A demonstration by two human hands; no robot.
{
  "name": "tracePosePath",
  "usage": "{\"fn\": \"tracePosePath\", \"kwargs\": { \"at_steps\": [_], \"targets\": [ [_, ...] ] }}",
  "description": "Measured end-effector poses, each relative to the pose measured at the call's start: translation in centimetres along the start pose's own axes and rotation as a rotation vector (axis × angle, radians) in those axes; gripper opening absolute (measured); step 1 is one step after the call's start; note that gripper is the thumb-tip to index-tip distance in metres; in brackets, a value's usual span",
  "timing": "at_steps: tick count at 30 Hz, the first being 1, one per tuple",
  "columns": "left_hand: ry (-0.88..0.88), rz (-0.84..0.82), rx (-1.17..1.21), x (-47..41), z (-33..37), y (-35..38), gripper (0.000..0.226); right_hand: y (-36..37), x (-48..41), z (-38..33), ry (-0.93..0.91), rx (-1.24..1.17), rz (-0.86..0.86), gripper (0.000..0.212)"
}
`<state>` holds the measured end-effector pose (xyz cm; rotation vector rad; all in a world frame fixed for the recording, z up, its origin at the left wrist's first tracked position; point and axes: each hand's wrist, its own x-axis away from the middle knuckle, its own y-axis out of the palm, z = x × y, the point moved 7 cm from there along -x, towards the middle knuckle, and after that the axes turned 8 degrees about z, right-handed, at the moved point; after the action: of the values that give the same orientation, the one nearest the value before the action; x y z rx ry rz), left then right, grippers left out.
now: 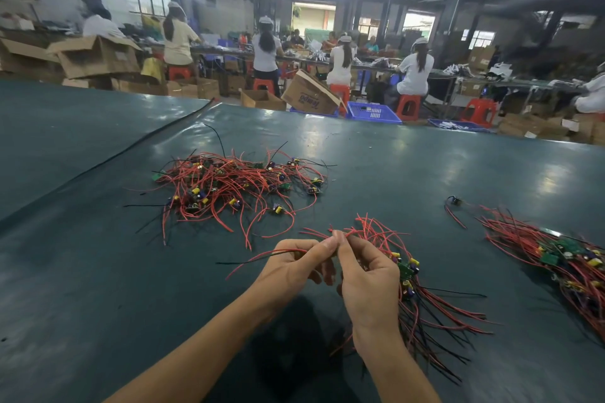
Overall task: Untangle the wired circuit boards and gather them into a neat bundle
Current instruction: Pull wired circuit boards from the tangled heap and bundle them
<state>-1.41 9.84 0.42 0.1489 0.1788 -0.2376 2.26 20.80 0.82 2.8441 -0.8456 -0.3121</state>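
Note:
A tangled heap of small green circuit boards with red and black wires (235,186) lies on the dark green table ahead of me. My right hand (370,285) grips a bundle of wired boards (425,301), with wire ends fanning out above and below the fist. My left hand (294,268) pinches red and black wires (262,257) that trail out to the left, its fingertips meeting the right hand's fingertips. A gathered pile of wired boards (563,258) lies at the right edge, and one single wired board (455,203) rests just beyond it.
The green table cover (409,167) has a raised seam (131,147) running diagonally at the left. Past the far edge stand cardboard boxes (311,95), blue crates (373,113), red stools and several seated workers at long benches.

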Motion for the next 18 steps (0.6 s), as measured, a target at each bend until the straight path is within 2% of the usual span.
{"fn": "tracePosePath", "kwargs": {
  "at_steps": [3,13,18],
  "targets": [
    [-0.001,0.018,0.000,-0.1,-0.1,-0.2,0.034,-0.2,-0.4,0.3,0.015,0.013,0.037,0.010],
    [0.034,-0.001,-0.024,-0.4,0.2,-0.1,0.037,-0.5,-1.0,0.5,0.103,-0.135,0.151,0.015],
    [0.044,-0.048,-0.019,-0.3,0.6,0.0,0.038,-1.8,-1.8,0.9,0.256,-0.254,0.244,0.012]
  ]
}}
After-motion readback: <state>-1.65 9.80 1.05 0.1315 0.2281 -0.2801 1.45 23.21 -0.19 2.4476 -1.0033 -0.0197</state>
